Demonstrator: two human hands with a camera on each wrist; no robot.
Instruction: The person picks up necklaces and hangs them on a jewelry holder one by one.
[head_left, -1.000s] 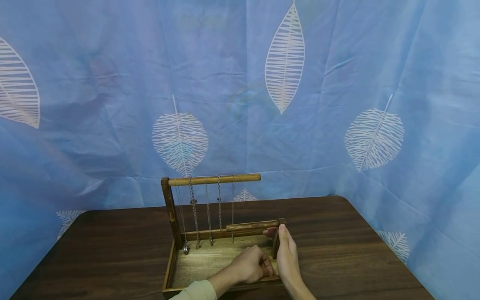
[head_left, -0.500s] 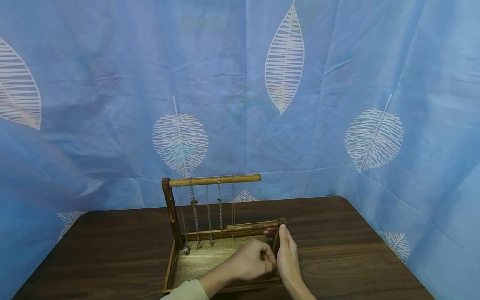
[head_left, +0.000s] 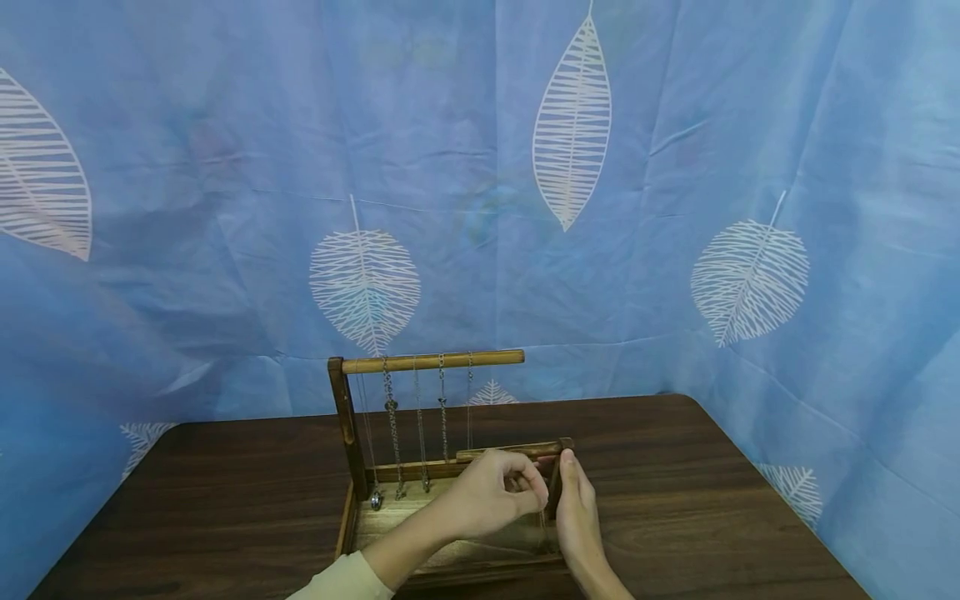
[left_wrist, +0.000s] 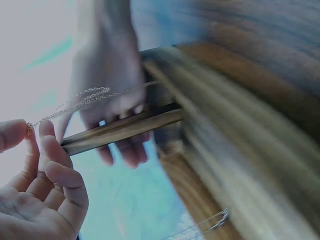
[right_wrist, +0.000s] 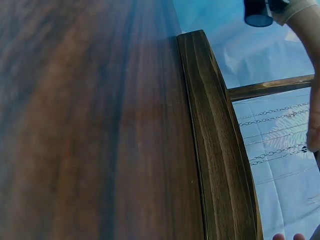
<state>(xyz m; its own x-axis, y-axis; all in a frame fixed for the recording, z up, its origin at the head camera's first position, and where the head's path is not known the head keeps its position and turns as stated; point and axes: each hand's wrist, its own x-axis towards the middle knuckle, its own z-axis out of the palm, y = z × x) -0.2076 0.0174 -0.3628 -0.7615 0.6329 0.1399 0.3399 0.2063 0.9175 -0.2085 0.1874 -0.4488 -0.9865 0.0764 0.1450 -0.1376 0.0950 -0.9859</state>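
A wooden jewelry stand (head_left: 348, 429) stands on the table, a shallow tray below a tall rod and a lower bar at its right end. My left hand (head_left: 491, 496) is over the tray's right part. Between thumb and index finger it pinches a thin gold chain necklace (left_wrist: 82, 102), whose lower strands (head_left: 543, 529) hang toward the tray floor. My right hand (head_left: 579, 512) grips the stand's short right post (head_left: 555, 487), thumb in front and fingertips showing behind it. In the left wrist view the right hand (left_wrist: 110, 85) appears beyond the post.
Several necklaces (head_left: 393, 417) hang from the upper rod (head_left: 435, 361), left of and behind my left hand. One has a round silver pendant (head_left: 376, 500) low over the tray. The dark wooden table (head_left: 697, 483) extends around the stand, with a blue leaf-patterned curtain (head_left: 480, 167) behind it.
My left hand has risen from the tray's front right corner, drawing the gold chain up with it. The right hand stays on the post.
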